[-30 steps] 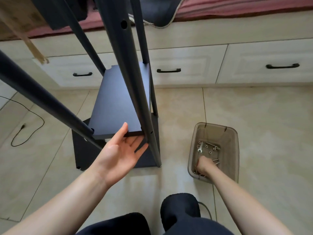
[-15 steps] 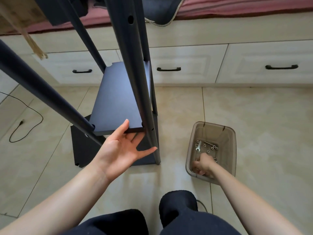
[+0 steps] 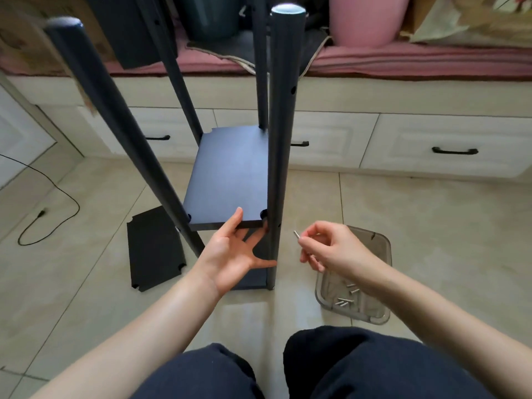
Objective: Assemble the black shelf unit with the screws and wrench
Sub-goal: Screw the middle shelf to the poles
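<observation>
Pale floor tiles [image 3: 403, 226] ran up to a row of cream drawers [image 3: 446, 145] with black handles, and on them stood the half-built black shelf unit [image 3: 227, 174]. Four black posts rose from it; the near right post [image 3: 280, 139] showed small side holes. One shelf board [image 3: 230, 180] sat raised between the posts, a second board appeared to lie at their feet, and a third, loose board [image 3: 155, 249] lay flat on the floor to the left.

The left hand [image 3: 233, 251] had an open, palm-up grip, fingers spread beneath the raised board's near edge and thumb on top, propping it level. The right hand [image 3: 331, 249] pinched one silver screw [image 3: 296, 234], held just beside the near right post. Behind that hand sat a clear plastic bin [image 3: 371, 309] holding about four more screws, though blur made the count uncertain. No wrench could be made out.

To do this step well, the board should stay steady and level so its corner lines up with the post's hole, and the screw should enter straight, turned by fingers first.
</observation>
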Motion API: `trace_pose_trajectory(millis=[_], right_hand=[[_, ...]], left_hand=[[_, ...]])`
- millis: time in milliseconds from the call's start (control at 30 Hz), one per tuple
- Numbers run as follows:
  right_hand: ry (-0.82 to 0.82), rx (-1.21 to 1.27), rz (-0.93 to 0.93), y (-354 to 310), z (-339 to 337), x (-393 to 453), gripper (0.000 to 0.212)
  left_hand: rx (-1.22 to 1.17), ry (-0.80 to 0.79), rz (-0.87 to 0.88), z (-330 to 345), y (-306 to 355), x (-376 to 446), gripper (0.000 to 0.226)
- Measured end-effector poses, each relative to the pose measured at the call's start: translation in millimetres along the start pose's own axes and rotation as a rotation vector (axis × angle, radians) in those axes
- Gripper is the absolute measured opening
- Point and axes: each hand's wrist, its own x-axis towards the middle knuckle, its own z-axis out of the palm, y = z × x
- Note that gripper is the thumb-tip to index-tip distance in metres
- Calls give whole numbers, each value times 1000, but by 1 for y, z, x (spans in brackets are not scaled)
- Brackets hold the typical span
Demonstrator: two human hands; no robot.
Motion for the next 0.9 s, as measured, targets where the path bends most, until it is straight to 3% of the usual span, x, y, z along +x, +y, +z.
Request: trace_pose_trajectory(millis=[133,900], right_hand=[[21,-46,-20,-19,11,0,14],[93,-6,42,-18,28,17,15]], left_hand=[[36,-33,-10,-1,0,4,32],[97,-15,-15,-6,7,6,40]])
